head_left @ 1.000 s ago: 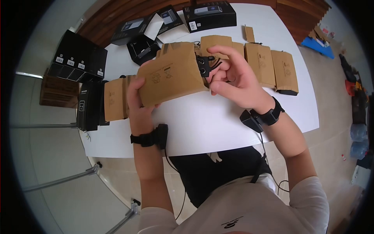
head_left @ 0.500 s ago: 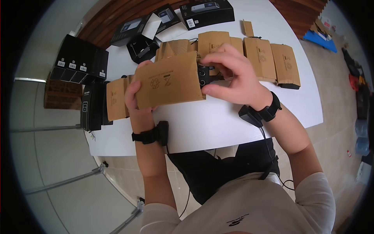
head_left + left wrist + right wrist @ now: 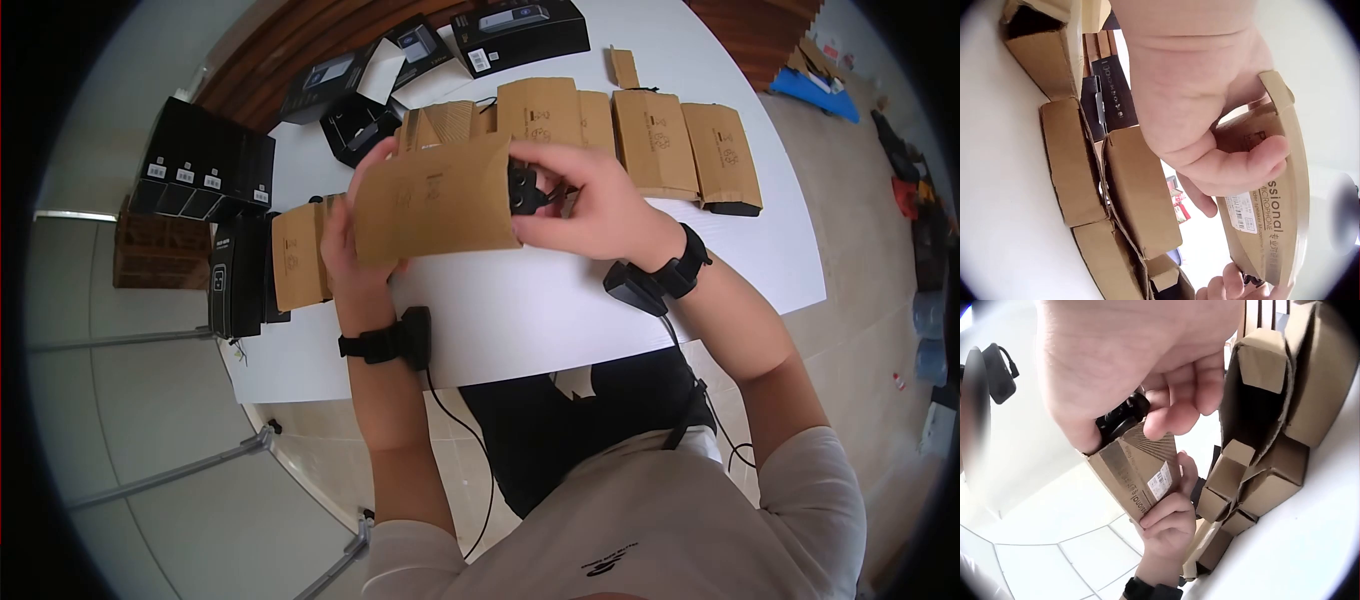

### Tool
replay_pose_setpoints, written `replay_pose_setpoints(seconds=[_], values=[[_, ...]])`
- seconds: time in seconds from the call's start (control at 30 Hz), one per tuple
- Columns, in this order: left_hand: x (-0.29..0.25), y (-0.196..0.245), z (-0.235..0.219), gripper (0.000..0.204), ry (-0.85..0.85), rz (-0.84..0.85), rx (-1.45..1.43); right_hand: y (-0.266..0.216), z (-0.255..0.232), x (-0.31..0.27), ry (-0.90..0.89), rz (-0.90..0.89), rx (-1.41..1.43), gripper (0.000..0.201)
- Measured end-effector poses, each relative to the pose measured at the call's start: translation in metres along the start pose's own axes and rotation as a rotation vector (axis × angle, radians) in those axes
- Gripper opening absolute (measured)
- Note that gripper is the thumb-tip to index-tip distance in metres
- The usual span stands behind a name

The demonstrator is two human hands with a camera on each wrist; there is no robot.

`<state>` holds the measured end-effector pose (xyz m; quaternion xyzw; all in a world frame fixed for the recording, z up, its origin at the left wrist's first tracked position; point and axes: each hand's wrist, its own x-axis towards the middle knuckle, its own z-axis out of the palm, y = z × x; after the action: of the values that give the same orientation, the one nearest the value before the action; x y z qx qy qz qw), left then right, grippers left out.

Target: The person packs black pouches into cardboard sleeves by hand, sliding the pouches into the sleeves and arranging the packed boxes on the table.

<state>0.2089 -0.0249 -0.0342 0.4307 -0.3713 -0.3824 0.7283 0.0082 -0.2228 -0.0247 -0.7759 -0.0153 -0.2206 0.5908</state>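
A brown cardboard box point(image 3: 435, 205) with a printed "MICROPHONE" label is held up over the white table. My left hand point(image 3: 352, 240) grips its left end, thumb on the near face and fingers behind, as the left wrist view shows. Out of the right, open end sticks part of a black speaker microphone point(image 3: 523, 190) with a cable. My right hand point(image 3: 600, 205) is at that end, thumb and fingers curled round the black piece and right at the box rim. Most of the microphone is hidden inside the box.
Several brown boxes point(image 3: 655, 145) stand in a row along the white table point(image 3: 520, 320). More brown boxes point(image 3: 298, 255) and black boxes point(image 3: 235, 275) are on the left. Black product boxes point(image 3: 520, 35) and an opened black box point(image 3: 357, 130) lie at the back.
The right fingers have closed in around the black piece, which shows less of its cables outside the box. The box has tilted to nearly level, still in the left hand.
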Motion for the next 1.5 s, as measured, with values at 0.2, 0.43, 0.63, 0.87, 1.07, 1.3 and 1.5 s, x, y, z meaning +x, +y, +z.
replay_pose_setpoints(seconds=[0.2, 0.43, 0.63, 0.87, 1.07, 1.3, 1.5], values=[[0.004, 0.0, -0.001, 0.129, -0.073, 0.107, 0.073, 0.003, 0.003, 0.002, 0.11, 0.001, 0.138, 0.056], [0.005, 0.0, 0.01, 0.137, -0.069, 0.175, 0.177, 0.007, 0.005, 0.001, 0.117, -0.004, 0.182, 0.056], [0.002, -0.002, -0.004, 0.127, -0.054, 0.143, 0.114, 0.01, 0.005, 0.001, 0.084, -0.003, 0.268, 0.056], [-0.002, -0.011, -0.016, 0.125, -0.123, 0.18, 0.031, 0.014, 0.003, 0.0, 0.021, -0.03, 0.215, 0.056], [-0.001, -0.005, -0.007, 0.127, -0.109, 0.059, 0.017, 0.007, 0.002, 0.0, 0.018, -0.017, 0.204, 0.055], [-0.001, -0.007, -0.013, 0.133, -0.115, 0.076, 0.04, 0.01, 0.005, 0.0, 0.027, -0.003, 0.224, 0.055], [-0.001, -0.005, -0.009, 0.134, -0.035, 0.085, 0.057, 0.012, 0.004, 0.0, 0.045, -0.038, 0.241, 0.056]])
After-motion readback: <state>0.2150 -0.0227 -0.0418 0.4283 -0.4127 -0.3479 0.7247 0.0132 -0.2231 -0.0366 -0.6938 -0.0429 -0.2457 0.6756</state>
